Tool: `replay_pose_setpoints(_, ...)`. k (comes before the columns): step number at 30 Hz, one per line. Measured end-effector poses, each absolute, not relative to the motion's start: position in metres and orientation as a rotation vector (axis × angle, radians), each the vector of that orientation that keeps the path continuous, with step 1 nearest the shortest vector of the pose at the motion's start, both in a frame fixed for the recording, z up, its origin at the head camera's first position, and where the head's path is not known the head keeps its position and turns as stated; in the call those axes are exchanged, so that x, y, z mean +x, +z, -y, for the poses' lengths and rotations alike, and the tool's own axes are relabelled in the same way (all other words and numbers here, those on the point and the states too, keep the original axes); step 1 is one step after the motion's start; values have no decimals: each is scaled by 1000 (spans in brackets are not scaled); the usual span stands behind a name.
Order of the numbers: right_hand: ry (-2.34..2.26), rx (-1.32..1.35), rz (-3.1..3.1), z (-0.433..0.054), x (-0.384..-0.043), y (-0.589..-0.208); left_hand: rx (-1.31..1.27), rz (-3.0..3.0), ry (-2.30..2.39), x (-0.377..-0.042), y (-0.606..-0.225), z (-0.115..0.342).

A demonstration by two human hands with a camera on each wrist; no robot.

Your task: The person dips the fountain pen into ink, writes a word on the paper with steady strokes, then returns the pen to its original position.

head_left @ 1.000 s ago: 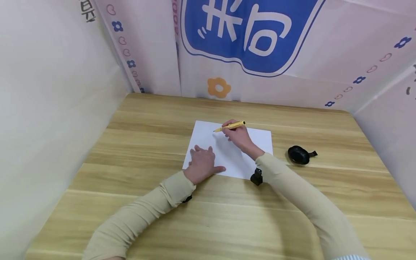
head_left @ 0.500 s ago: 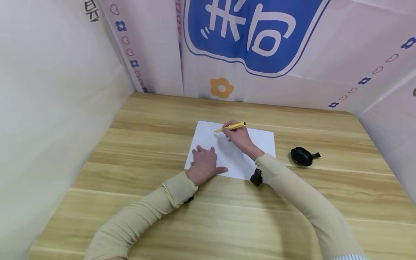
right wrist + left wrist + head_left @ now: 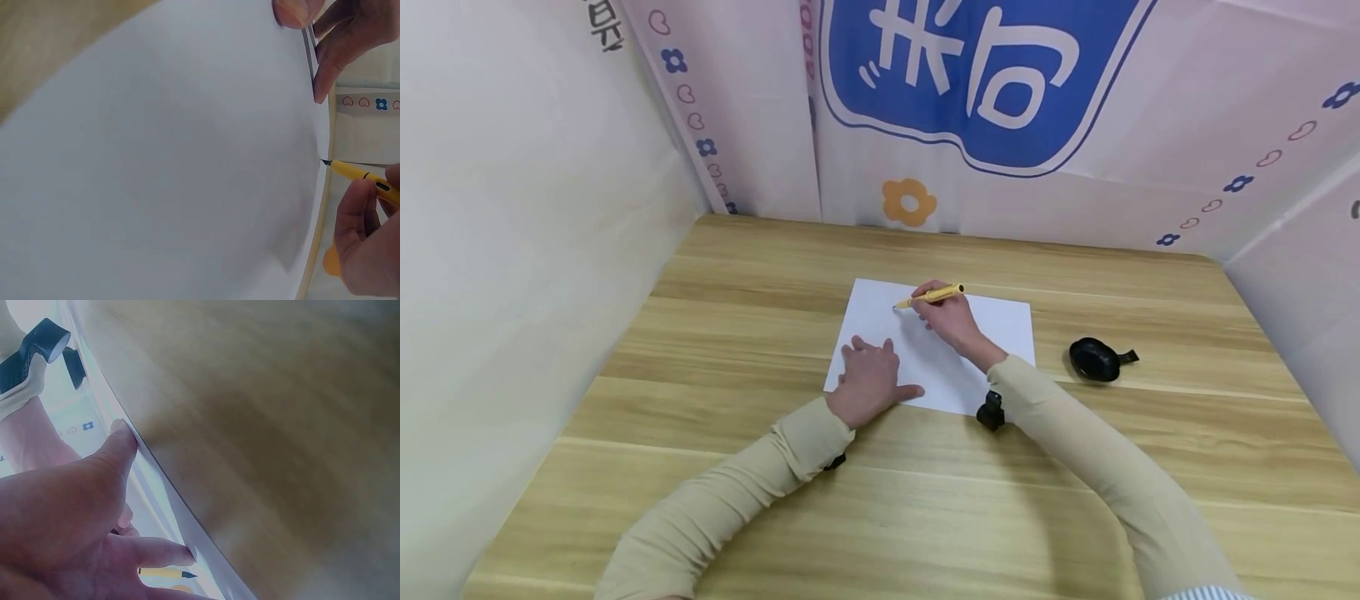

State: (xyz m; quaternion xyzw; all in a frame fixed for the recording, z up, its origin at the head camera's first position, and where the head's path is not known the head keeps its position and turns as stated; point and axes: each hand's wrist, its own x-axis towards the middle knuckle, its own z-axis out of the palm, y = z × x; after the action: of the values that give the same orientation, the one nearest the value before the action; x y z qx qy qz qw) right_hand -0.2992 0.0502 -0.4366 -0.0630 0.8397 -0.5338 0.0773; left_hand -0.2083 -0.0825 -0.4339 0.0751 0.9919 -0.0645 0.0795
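A white sheet of paper (image 3: 925, 350) lies on the wooden table (image 3: 737, 317). My left hand (image 3: 868, 375) rests flat on the sheet's near left corner, fingers straight (image 3: 119, 440). My right hand (image 3: 951, 321) grips a yellow pen (image 3: 934, 294) with its tip on the paper near the far left part. In the right wrist view the pen (image 3: 359, 175) points its dark nib at the blank sheet (image 3: 175, 156), and fingertips of the left hand (image 3: 331, 44) show at the top. In the left wrist view the pen (image 3: 164, 573) shows beyond the fingers.
A black rounded object (image 3: 1093, 358) with a small tab lies on the table to the right of the paper. Pink and white printed panels (image 3: 970, 108) wall in the table at the back and both sides.
The right hand and pen have shifted very slightly toward me on the paper. The left hand has stayed in place; the head view wobbled a little.
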Motion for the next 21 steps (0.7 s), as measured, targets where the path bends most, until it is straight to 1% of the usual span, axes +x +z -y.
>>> replay_pose_setpoints(21,-1593,-150,-2520,-57,-298,-441,235,-2973,-244,-209,-436,81)
